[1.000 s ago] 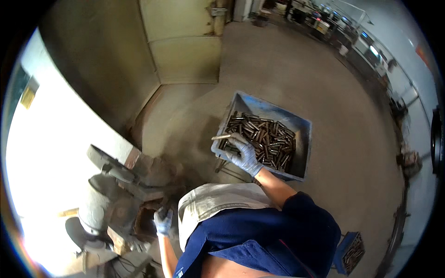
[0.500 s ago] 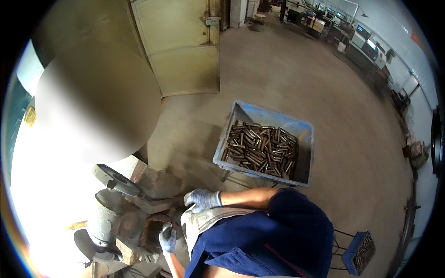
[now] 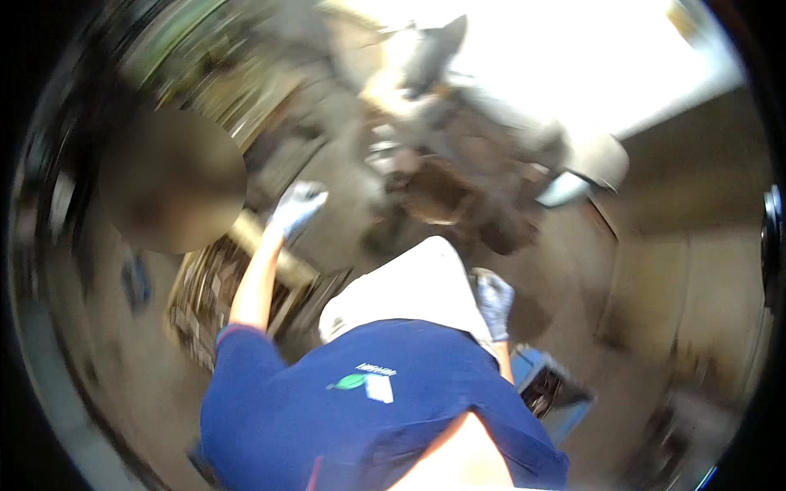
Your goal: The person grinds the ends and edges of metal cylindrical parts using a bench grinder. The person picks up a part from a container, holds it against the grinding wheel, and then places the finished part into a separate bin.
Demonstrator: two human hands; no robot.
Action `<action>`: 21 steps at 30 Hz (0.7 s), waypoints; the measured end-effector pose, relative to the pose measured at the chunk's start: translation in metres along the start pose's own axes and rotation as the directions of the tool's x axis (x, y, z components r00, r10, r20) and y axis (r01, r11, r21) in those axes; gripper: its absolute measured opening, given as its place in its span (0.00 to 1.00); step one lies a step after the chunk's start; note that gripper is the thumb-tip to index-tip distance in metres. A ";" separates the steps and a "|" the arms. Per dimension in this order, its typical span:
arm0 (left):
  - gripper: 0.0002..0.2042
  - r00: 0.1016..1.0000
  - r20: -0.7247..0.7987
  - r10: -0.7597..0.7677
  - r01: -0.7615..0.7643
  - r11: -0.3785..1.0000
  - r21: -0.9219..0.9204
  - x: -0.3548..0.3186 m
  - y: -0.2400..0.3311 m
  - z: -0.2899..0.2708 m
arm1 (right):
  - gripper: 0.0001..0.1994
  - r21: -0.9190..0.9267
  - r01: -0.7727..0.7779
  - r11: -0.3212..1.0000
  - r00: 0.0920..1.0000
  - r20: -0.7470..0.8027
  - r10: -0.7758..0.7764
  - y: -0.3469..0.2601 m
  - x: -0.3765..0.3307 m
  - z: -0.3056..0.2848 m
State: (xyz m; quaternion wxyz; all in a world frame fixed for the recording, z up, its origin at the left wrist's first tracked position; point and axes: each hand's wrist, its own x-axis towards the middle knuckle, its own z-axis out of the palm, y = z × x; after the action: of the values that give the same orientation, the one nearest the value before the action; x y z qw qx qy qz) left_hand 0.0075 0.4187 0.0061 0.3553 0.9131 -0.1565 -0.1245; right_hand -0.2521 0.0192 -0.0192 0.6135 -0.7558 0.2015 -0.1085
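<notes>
My left hand (image 3: 299,206), in a pale blue-grey work glove, reaches forward over the floor, left of my light apron (image 3: 409,282). Its fingers seem bent, but blur hides whether anything is in them. On the other side, my right hand (image 3: 494,303), gloved alike, hangs low beside the apron's edge. Its fingers point forward and are partly smeared, so their grip is unclear. Ahead of me stands a bench grinder (image 3: 508,139), badly blurred, with a brown, open-topped hollow (image 3: 438,192) at its near side. Nearest to my right forearm is a blue bin (image 3: 573,409) holding dark metal pieces.
A wooden crate (image 3: 282,266) with dark pieces stands left, close to my left forearm. Farther left, a small blue container (image 3: 136,282) shows blurred. Pale metal doors (image 3: 688,286) rise at the right. Strong white glare (image 3: 589,57) covers the top right.
The view has swung left, so the grinder is now ahead and the blue bin lies to my right. My left hand has moved away from the grinder; my right has dropped to my side.
</notes>
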 end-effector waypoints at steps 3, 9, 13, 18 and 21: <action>0.14 0.928 -0.281 -0.243 0.212 0.968 -0.135 -0.070 -0.028 -0.054 | 0.11 0.191 -0.162 0.968 0.983 0.123 0.140 -0.001 0.012 -0.007; 0.10 0.608 -0.436 -0.663 0.439 0.739 -0.511 -0.189 -0.134 -0.085 | 0.13 0.043 -0.312 0.949 0.918 0.269 0.290 -0.024 0.027 0.036; 0.09 0.574 -0.270 -0.773 0.442 0.570 -0.693 -0.206 -0.160 -0.045 | 0.14 0.035 -0.333 0.942 0.896 0.322 0.305 -0.026 0.051 0.039; 0.08 0.520 -0.285 -0.806 0.416 0.530 -0.739 -0.221 -0.197 -0.048 | 0.14 -0.008 -0.380 0.925 0.873 0.326 0.361 -0.032 0.048 0.048; 0.11 0.503 -0.333 -0.797 0.565 0.595 -0.572 -0.209 -0.205 -0.054 | 0.14 -0.074 -0.346 0.935 0.883 0.312 0.351 -0.043 0.046 0.053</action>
State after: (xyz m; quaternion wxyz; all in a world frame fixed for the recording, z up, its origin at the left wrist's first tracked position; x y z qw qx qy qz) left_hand -0.1262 0.6730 -0.0721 0.4769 0.7995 0.3651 -0.0125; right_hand -0.1813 0.0528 0.0071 0.6413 -0.7198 0.2323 0.1293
